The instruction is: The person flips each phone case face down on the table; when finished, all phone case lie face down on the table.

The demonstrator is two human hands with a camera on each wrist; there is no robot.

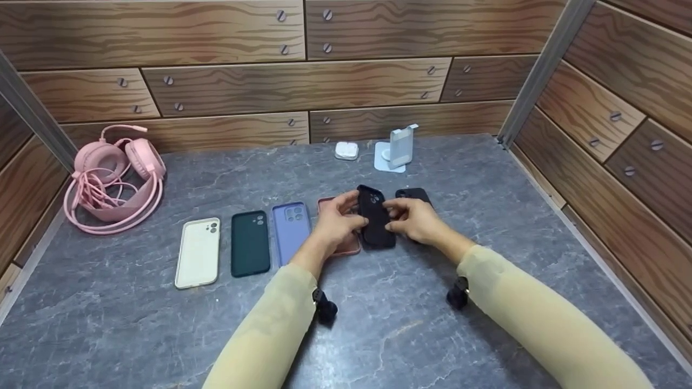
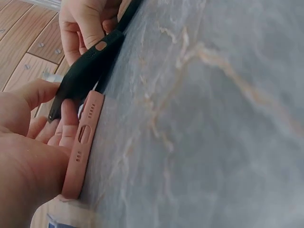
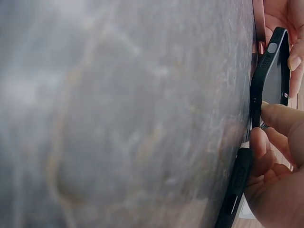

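Observation:
A black phone case (image 1: 378,229) is held tilted by both hands, its left side raised above the table. My left hand (image 1: 334,220) pinches its left edge, thumb on one face and fingers beneath, as the left wrist view shows. On the opposite edge, my right hand (image 1: 419,220) pinches with thumb and fingertips; the right wrist view shows the case's rim (image 3: 259,85) close to the tabletop. Under my left hand lies a pink phone case (image 2: 84,147), partly covered. Another black phone case (image 1: 415,193) lies beneath my right hand, mostly hidden.
Left of the hands lie a purple case (image 1: 291,229), a dark green case (image 1: 250,244) and a white case (image 1: 198,254) in a row. Behind stand a light-blue phone stand (image 1: 401,148) and a small white box-like item (image 1: 346,151). Pink headphones (image 1: 116,178) rest far left.

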